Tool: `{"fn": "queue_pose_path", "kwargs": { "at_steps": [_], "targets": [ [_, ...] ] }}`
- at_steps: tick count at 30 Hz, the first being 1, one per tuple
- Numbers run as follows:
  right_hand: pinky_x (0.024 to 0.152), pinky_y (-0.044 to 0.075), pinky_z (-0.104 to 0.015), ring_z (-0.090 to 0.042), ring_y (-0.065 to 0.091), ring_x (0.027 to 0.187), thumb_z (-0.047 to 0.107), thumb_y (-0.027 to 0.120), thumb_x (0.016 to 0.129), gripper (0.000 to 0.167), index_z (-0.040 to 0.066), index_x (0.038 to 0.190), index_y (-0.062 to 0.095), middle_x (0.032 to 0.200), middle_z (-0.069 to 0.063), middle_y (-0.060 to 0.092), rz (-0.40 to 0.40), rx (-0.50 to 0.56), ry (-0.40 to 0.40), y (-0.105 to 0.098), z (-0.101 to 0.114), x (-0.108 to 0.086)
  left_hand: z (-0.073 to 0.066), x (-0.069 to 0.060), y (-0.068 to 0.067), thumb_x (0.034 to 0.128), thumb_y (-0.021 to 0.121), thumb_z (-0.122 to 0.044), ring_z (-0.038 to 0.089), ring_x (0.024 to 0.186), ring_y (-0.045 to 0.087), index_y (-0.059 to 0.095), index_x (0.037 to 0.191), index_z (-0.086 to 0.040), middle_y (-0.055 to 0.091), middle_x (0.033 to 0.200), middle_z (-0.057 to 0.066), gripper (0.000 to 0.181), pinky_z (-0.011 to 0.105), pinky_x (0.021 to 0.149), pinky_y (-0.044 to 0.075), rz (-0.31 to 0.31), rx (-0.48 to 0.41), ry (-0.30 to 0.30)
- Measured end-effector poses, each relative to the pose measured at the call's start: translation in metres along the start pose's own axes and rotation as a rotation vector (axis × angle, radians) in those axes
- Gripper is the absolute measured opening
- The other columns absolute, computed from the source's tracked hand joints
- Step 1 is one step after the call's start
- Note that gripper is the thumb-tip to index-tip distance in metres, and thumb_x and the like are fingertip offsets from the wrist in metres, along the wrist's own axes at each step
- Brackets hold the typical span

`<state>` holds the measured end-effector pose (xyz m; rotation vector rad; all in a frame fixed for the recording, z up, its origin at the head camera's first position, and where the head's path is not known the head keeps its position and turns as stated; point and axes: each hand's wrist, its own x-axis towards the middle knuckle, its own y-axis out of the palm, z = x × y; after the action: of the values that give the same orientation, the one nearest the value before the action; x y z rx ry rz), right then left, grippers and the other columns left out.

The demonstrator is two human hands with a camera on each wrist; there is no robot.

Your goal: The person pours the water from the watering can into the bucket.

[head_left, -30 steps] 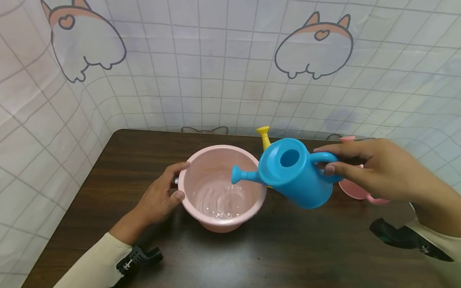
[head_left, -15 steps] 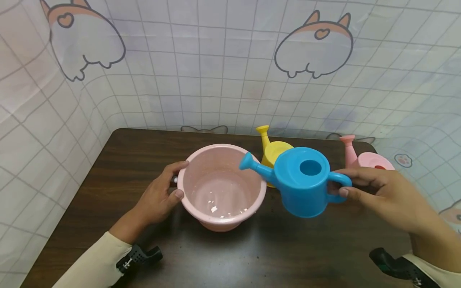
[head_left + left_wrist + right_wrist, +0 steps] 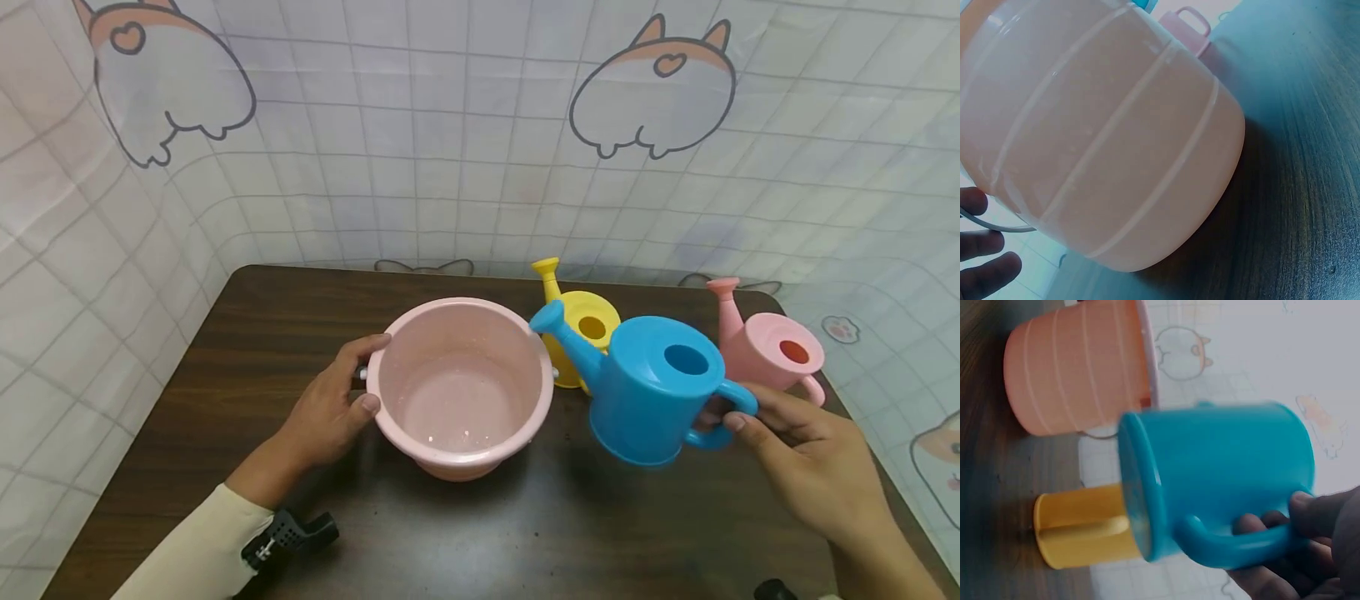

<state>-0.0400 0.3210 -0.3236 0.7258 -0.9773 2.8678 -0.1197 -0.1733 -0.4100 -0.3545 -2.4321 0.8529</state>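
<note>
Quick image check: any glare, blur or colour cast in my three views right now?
Head: fairly sharp, with pale sheen on the dark table and small glints inside the pink bucket; left wrist: bluish cast over the table, dark shadow beside the pink bucket; right wrist: washed-out backdrop, the blue watering can slightly soft-edged.

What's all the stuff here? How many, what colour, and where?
bucket: 1, pink, on table
front watering can: 1, blue, mid-air, right of bucket
leftmost watering can: 1, yellow, behind blue one
far-right watering can: 1, pink, table's right end
table: 1, dark brown, beneath
backdrop: 1, white grid, behind table
corgi drawings: 2+, white-orange, on backdrop
wrist devices: 2, black, at wrists
left sleeve: 1, cream, lower left
left hand: 1, holding bucket
right hand: 1, holding front watering can
</note>
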Motion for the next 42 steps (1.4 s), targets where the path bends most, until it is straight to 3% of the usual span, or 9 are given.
{"fn": "queue_pose_path", "kwargs": {
  "at_steps": [6, 12, 16, 22, 26, 33, 42],
  "targets": [
    [0.081, 0.053, -0.015, -0.002, 0.071, 0.099, -0.015, 0.065, 0.092, 0.038, -0.009, 0.129, 0.065, 0.105, 0.01, 0.076, -0.169, 0.002, 0.165, 0.001, -0.009, -0.006, 0.0, -0.001, -0.001, 0.1024, 0.04, -0.06, 0.029, 0.114, 0.061, 0.033, 0.154, -0.019, 0.047, 0.149, 0.011, 0.067, 0.058, 0.088, 0.055, 0.002, -0.008, -0.009],
    [0.082, 0.05, -0.011, 0.005, 0.067, 0.101, 0.008, 0.07, 0.097, 0.041, 0.005, 0.137, 0.065, 0.111, 0.012, 0.074, -0.286, -0.034, 0.412, 0.006, -0.023, -0.001, 0.002, -0.001, -0.001, 0.1024, 0.041, -0.058, 0.026, 0.114, 0.061, 0.034, 0.154, -0.019, 0.048, 0.149, 0.009, 0.065, 0.055, 0.089, 0.056, -0.007, -0.011, -0.003],
    [0.085, 0.049, -0.013, 0.002, 0.068, 0.101, 0.016, 0.069, 0.098, 0.042, 0.01, 0.14, 0.063, 0.118, 0.002, 0.073, -0.336, 0.02, 0.54, 0.014, -0.034, 0.007, 0.003, -0.001, -0.001, 0.1025, 0.039, -0.061, 0.026, 0.114, 0.062, 0.035, 0.153, -0.018, 0.048, 0.149, 0.01, 0.067, 0.054, 0.089, 0.056, -0.014, -0.004, 0.009],
    [0.085, 0.052, -0.019, -0.008, 0.068, 0.11, 0.035, 0.066, 0.099, 0.047, 0.021, 0.144, 0.06, 0.126, 0.0, 0.07, -0.35, 0.001, 0.674, 0.024, -0.058, 0.015, 0.003, -0.001, -0.001, 0.1024, 0.037, -0.063, 0.027, 0.114, 0.062, 0.035, 0.153, -0.017, 0.048, 0.149, 0.01, 0.068, 0.055, 0.088, 0.056, -0.015, 0.006, 0.006],
    [0.081, 0.053, -0.02, -0.011, 0.069, 0.109, 0.038, 0.066, 0.099, 0.048, 0.024, 0.144, 0.06, 0.126, -0.001, 0.071, -0.352, 0.005, 0.688, 0.031, -0.074, 0.019, 0.002, -0.001, -0.001, 0.1022, 0.038, -0.063, 0.027, 0.114, 0.062, 0.035, 0.153, -0.018, 0.048, 0.149, 0.01, 0.068, 0.056, 0.089, 0.056, -0.008, 0.0, -0.004],
    [0.083, 0.054, -0.023, -0.017, 0.069, 0.111, 0.037, 0.065, 0.1, 0.048, 0.018, 0.144, 0.061, 0.129, -0.008, 0.068, -0.345, -0.022, 0.641, 0.045, -0.087, 0.025, 0.003, 0.001, -0.001, 0.1021, 0.038, -0.064, 0.026, 0.114, 0.061, 0.036, 0.152, -0.016, 0.047, 0.15, 0.01, 0.07, 0.057, 0.088, 0.056, -0.016, -0.006, 0.01],
    [0.087, 0.054, -0.022, -0.013, 0.07, 0.11, 0.035, 0.067, 0.1, 0.043, 0.018, 0.139, 0.066, 0.124, -0.008, 0.071, -0.364, -0.024, 0.63, 0.059, -0.097, 0.029, 0.005, 0.001, 0.0, 0.1022, 0.038, -0.064, 0.024, 0.112, 0.062, 0.037, 0.152, -0.015, 0.049, 0.148, 0.01, 0.07, 0.047, 0.089, 0.057, -0.021, -0.003, 0.03]
  ]
}}
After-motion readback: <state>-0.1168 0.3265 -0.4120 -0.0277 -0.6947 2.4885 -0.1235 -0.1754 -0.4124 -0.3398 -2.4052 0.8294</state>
